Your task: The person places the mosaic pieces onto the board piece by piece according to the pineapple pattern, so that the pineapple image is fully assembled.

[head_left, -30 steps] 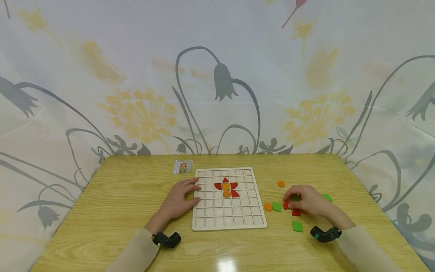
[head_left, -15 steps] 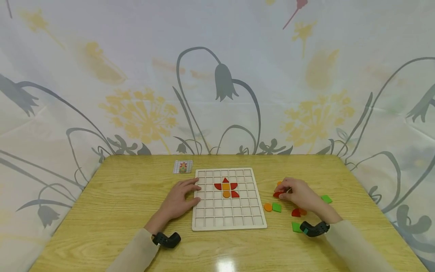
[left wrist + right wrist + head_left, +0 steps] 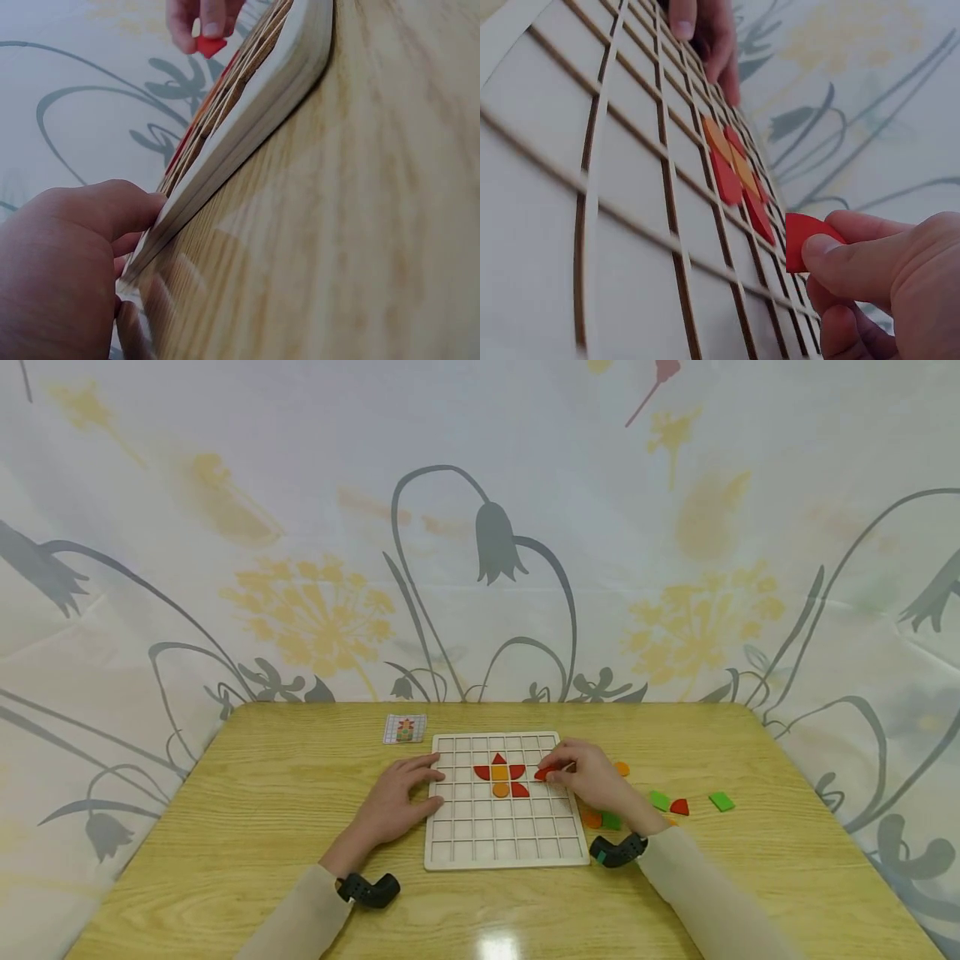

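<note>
My right hand [image 3: 594, 774] pinches a red quarter-circle tile [image 3: 802, 238] between thumb and fingers, over the right side of the white grid board [image 3: 510, 864]. On the left, my left hand [image 3: 396, 799] rests with loosely extended fingers on the board's edge; its thumb [image 3: 139, 208] touches the side in the left wrist view. In the grid's upper middle sit a red triangle [image 3: 498, 758], an orange square [image 3: 499, 772], an orange circle [image 3: 500, 790] and red quarter-circles [image 3: 519, 789] on both sides of the square and right of the circle.
Loose tiles lie right of the board: a green square [image 3: 659, 801], a red quarter-circle [image 3: 679, 807], another green square [image 3: 722, 801] and an orange circle [image 3: 622, 769]. Others are partly behind the right forearm. A small pattern card [image 3: 405, 728] lies behind the board's left corner.
My right hand has picked the red quarter-circle from the loose tiles and carried it left over the board. The left hand stays at the board's edge.
</note>
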The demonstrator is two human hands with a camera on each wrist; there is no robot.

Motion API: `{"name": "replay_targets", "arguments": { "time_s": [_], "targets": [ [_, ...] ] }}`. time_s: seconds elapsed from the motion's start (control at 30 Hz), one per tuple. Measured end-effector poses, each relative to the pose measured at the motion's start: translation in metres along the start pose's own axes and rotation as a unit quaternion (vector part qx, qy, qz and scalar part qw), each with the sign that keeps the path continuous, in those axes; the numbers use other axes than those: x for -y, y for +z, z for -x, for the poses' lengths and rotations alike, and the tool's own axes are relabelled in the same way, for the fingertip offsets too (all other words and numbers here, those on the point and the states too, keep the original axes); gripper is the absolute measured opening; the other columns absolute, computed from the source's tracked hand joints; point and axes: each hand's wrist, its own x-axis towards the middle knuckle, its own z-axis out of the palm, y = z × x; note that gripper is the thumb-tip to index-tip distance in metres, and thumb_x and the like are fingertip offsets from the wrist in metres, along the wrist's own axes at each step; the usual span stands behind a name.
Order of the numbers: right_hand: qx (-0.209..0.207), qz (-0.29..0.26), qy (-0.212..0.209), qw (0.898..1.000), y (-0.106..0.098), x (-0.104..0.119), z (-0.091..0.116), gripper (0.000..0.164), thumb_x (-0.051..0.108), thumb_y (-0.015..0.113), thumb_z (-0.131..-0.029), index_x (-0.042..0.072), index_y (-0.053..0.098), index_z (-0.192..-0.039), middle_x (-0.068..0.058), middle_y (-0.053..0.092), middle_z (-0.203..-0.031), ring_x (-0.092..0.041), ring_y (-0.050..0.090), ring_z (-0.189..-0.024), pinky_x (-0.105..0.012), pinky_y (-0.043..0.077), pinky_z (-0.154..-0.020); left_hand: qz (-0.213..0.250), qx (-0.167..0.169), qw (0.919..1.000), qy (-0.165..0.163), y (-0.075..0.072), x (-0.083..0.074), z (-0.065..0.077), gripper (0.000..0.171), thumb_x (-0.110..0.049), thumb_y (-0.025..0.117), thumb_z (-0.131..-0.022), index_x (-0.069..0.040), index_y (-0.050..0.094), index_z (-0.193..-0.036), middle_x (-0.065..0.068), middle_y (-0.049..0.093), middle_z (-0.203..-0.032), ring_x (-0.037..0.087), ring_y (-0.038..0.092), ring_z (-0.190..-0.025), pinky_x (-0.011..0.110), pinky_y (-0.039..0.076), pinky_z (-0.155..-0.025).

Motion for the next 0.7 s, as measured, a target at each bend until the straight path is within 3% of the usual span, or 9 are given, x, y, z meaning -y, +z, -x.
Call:
{"name": "replay_targets", "arguments": {
  "time_s": [0.17, 0.33, 0.7],
  "targets": [
    [0.008, -0.046, -0.012, 0.999, 0.021, 0.009, -0.015, 0.015, 0.002, 0.070, -0.091, 0.012, 0.077, -0.101, 0.004, 0.065, -0.098, -0.015, 0.059, -0.087, -0.030, 0.054, -0.075, 0.000, -0.001, 1.0000, 0.002, 0.000, -0.001, 0.000, 0.033, -0.027, 0.071, -0.092, -0.012, 0.070, -0.121, 0.004, 0.049, -0.149, 0.033, 0.043, -0.135, 0.056, 0.033, -0.111],
    [0.015, -0.055, -0.017, 0.998, 0.040, 0.020, -0.026, 0.016, 0.005, 0.071, -0.091, 0.016, 0.078, -0.101, 0.006, 0.065, -0.099, -0.015, 0.060, -0.091, -0.030, 0.054, -0.079, 0.001, 0.001, 1.0000, 0.001, -0.001, -0.002, 0.000, 0.033, -0.027, 0.071, -0.092, -0.012, 0.070, -0.122, 0.005, 0.049, -0.149, 0.033, 0.043, -0.135, 0.056, 0.033, -0.110],
    [0.017, -0.091, -0.003, 0.996, 0.066, 0.031, -0.032, 0.012, 0.007, 0.071, -0.092, 0.014, 0.077, -0.099, 0.000, 0.068, -0.101, -0.013, 0.063, -0.085, -0.030, 0.054, -0.076, 0.003, -0.001, 1.0000, -0.003, -0.001, -0.003, 0.000, 0.032, -0.026, 0.071, -0.092, -0.013, 0.070, -0.121, 0.004, 0.049, -0.149, 0.033, 0.043, -0.136, 0.056, 0.032, -0.111]
  ]
}}
